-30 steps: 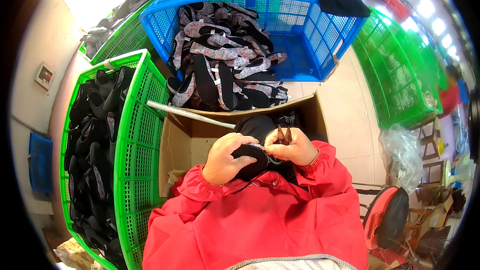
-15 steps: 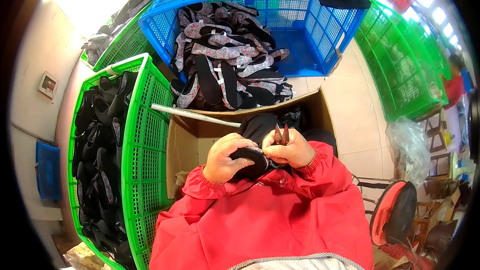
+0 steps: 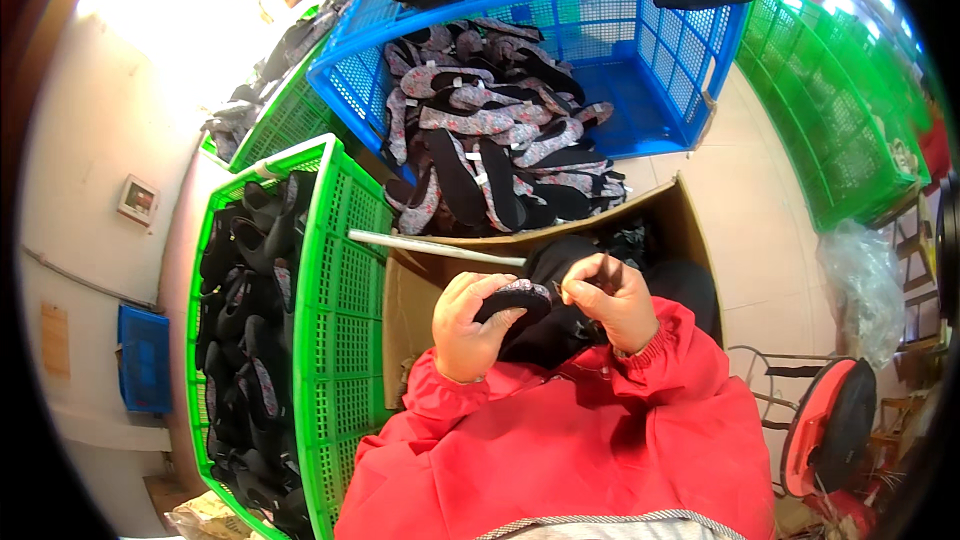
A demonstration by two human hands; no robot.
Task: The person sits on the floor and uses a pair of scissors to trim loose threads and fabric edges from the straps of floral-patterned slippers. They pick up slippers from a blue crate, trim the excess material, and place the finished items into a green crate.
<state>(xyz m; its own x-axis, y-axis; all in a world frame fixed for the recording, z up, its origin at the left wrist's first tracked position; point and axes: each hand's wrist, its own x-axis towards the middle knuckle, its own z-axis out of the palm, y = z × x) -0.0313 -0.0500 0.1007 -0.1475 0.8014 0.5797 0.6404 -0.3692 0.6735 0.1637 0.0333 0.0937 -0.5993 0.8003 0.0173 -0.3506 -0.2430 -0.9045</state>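
Note:
My left hand [image 3: 470, 325] is closed around a slipper [image 3: 515, 302] with a black sole and a flowered, greyish-pink edge; its thumb presses on the sole. Just right of the slipper's tip, my right hand [image 3: 612, 305] is closed, thumb and forefinger together. It keeps hold of a pair of thread snips [image 3: 598, 267], mostly covered by the fingers. A small gap separates the right fingertips from the slipper. Below both hands is my lap, in black trousers, partly hidden by red sleeves.
An open cardboard box [image 3: 690, 240] surrounds my legs, with a white pole [image 3: 430, 245] across its left side. Beyond it, a tipped blue crate [image 3: 660, 70] spills flowered slippers [image 3: 470, 120]. A green crate [image 3: 350, 340] of black slippers stands left; a red-and-black stool [image 3: 825, 430] is right.
My right hand has moved away from the slipper, and its snips, earlier pointing up with blades showing, are now mostly hidden. The slipper's flowered edge has turned into view. The whole view has shifted.

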